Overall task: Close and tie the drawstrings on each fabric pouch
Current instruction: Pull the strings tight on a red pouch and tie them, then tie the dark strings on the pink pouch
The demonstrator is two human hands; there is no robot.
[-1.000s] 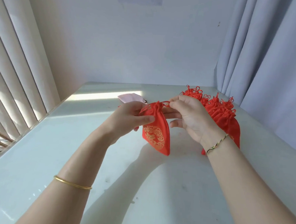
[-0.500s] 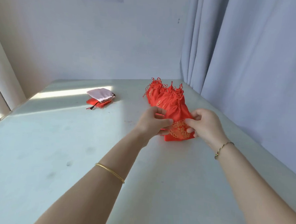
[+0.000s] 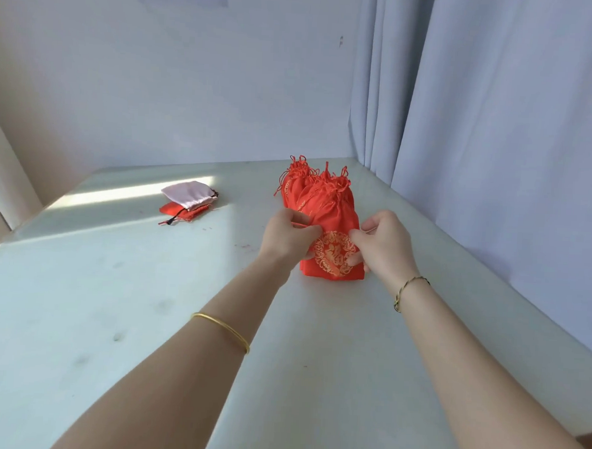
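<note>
- Both forearms reach forward over the pale surface [image 3: 139, 305], wrists close together.
- The left hand [image 3: 287, 239] has its fingers curled, pinching the left edge of the red pouch [image 3: 332, 260] with the gold emblem.
- The right hand [image 3: 384, 246] pinches its right edge, thumb on top.
- The red pouch lies against the front of the pile of red pouches [image 3: 323, 195], at the surface's right side near the curtain [image 3: 496, 166].
- A second ago both hands held it hanging in the air; now it is down at the pile.
- A pink pouch [image 3: 186, 193] lies well apart to the left.
</note>
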